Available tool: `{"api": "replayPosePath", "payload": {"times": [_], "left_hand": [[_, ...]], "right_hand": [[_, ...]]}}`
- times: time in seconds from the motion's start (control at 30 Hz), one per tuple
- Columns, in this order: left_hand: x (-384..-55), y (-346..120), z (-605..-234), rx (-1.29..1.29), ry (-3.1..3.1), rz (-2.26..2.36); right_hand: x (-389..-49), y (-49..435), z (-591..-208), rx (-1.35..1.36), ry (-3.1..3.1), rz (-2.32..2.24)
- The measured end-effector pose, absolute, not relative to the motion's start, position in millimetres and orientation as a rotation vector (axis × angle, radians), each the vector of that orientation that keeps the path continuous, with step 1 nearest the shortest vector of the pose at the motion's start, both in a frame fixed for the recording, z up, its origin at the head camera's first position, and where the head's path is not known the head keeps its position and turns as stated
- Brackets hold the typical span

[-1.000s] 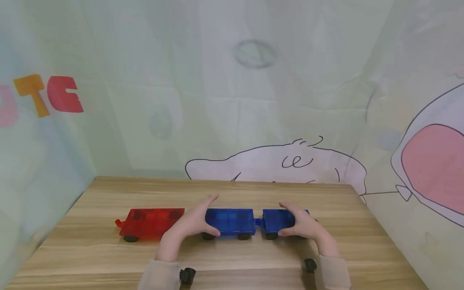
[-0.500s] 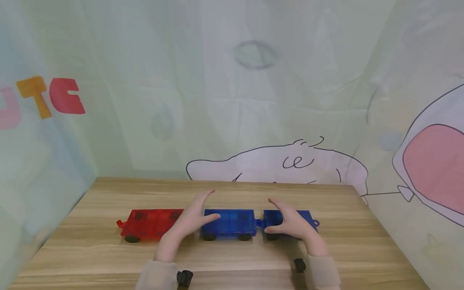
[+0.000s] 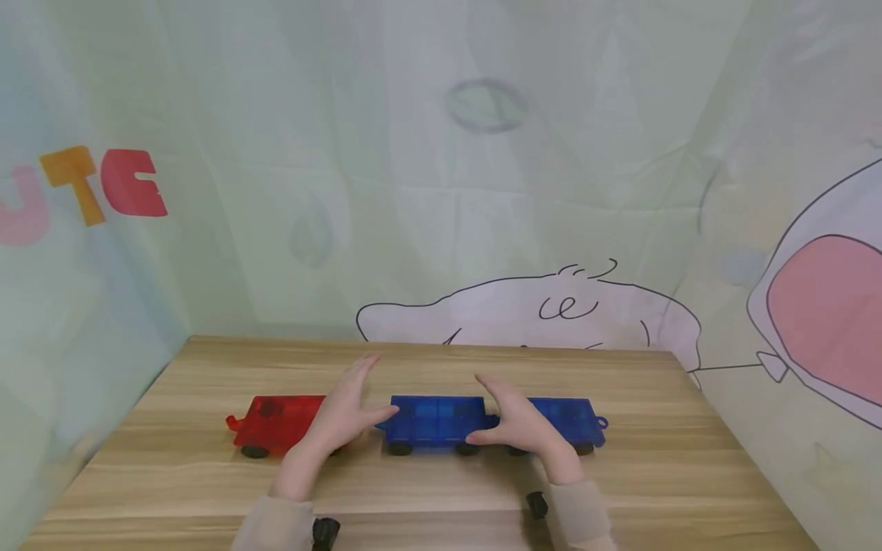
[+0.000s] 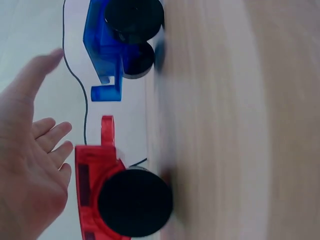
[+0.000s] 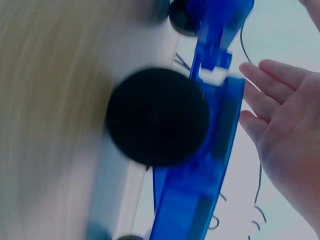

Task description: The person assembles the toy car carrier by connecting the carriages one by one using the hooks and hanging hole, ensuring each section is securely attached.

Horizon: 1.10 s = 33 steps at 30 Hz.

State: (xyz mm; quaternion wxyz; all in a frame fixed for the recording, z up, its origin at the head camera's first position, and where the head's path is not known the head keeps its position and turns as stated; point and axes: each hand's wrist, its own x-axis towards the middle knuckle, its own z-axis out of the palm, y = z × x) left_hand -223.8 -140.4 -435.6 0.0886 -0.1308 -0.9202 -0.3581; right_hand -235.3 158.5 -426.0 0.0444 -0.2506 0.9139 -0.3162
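Observation:
A red see-through toy train car (image 3: pixel 279 419) stands at the left of the table on black wheels. To its right is a blue toy train car (image 3: pixel 437 421), then a second blue car (image 3: pixel 568 419) linked behind it. My left hand (image 3: pixel 338 417), fingers spread, hovers over the red car's right end, its thumb reaching toward the first blue car. In the left wrist view a gap shows between the red coupling (image 4: pixel 108 131) and the blue coupling (image 4: pixel 107 93). My right hand (image 3: pixel 520 422), also spread, is over the joint between the blue cars, which it partly covers. Neither hand grips anything.
The cars stand in a row on a wood-grain table (image 3: pixel 427 497). Behind it hangs a pale printed backdrop (image 3: pixel 386 176) with a cartoon figure. A small black camera (image 3: pixel 536 505) is worn at my right wrist, another (image 3: pixel 325 533) at my left.
Both hands have moved left. My left hand has come off the first blue car toward the red one, while my right has passed from the second blue car to the joint.

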Motion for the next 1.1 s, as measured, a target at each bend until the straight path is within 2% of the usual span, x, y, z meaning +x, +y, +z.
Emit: {"api": "replayPosePath", "payload": {"times": [0.43,1.1], "left_hand": [[-216.5,-167.6,-431.6,-0.376,-2.887,-1.164],[-214.4,-188.2,-432.2,-0.518,-2.97,-1.165]], "right_hand": [[-236.5,131.5,-430.2,-0.798,2.801,-0.95],[-236.3,131.9,-434.9,-0.84,2.745,-0.94]]}}
